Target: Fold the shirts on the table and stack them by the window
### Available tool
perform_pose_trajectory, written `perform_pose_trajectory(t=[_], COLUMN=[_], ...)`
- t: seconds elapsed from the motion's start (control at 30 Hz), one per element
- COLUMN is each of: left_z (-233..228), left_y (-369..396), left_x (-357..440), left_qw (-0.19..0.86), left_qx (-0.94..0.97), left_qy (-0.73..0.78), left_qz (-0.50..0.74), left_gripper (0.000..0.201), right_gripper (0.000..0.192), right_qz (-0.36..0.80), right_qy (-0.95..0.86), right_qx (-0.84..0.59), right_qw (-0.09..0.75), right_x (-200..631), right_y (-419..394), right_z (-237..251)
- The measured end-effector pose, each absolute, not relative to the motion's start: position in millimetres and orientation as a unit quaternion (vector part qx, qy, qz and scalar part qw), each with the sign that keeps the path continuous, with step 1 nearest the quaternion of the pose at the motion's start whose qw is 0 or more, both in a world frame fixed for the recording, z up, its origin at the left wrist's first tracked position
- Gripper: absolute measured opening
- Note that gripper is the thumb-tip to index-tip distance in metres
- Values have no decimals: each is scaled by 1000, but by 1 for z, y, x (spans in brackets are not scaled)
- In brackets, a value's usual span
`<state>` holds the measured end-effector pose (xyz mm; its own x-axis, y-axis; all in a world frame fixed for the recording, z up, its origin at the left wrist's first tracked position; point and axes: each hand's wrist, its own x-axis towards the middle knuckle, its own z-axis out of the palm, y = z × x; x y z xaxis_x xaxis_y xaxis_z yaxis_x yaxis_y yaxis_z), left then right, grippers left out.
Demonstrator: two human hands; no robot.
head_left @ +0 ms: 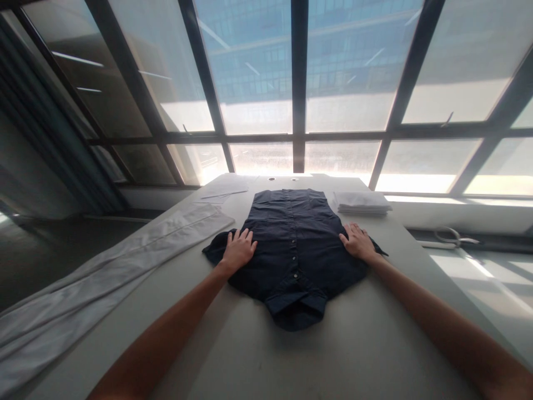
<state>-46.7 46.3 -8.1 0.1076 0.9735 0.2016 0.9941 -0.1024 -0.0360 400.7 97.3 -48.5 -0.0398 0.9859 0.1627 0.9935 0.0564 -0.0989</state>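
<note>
A dark navy button-up shirt lies flat, front side up, with its collar toward me and its hem toward the window. Small light buttons run down its middle. My left hand rests on the shirt's left side near the sleeve, palm down with the fingers spread. Over on the right side, my right hand lies flat by the other sleeve, its fingers also apart. Part of each sleeve is hidden under the hands.
The shirt lies on a white table. Pale grey cloth drapes over the table's left edge. White sheets lie at the back left, and a folded white stack at the back right. Large windows stand beyond.
</note>
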Motion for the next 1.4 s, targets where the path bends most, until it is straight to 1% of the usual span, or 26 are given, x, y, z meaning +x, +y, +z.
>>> perform_pose_trajectory(t=[0.07,0.17,0.23,0.37,0.47,0.57,0.63,0.77,1.03,1.3,1.4], left_z=[-5,-9,-15,-23,-23,-22,-23,-23,-20,-22,-21], left_y=[41,35,32,29,29,29,28,27,27,27,36], left_x=[-26,1,12,13,9,8,9,11,11,11,3], left_qw=[76,12,-21,-47,-37,-29,-27,-27,-37,-44,-46], left_qx=[-774,-827,-850,-867,-869,-870,-870,-869,-867,-864,-843], left_qy=[-621,-554,-519,-494,-492,-490,-491,-491,-495,-499,-534], left_qz=[-96,-101,-89,-56,-39,-43,-46,-47,-44,-49,-43], left_gripper=[55,59,61,62,60,59,59,61,60,62,63], right_gripper=[64,62,62,64,65,63,65,74,76,74,74], right_qz=[-51,-68,-27,82,122,133,129,108,74,61,56], right_qy=[-722,-738,-760,-814,-846,-857,-856,-839,-752,-741,-743], right_qx=[-680,-652,-626,-554,-499,-479,-481,-518,-650,-663,-661], right_qw=[116,160,171,155,143,136,135,123,82,91,90], right_x=[395,370,340,259,209,189,194,230,309,319,319], right_y=[93,85,78,64,58,57,60,76,122,127,127], right_z=[-45,-33,-24,-13,-16,-24,-29,-32,-34,-39,-41])
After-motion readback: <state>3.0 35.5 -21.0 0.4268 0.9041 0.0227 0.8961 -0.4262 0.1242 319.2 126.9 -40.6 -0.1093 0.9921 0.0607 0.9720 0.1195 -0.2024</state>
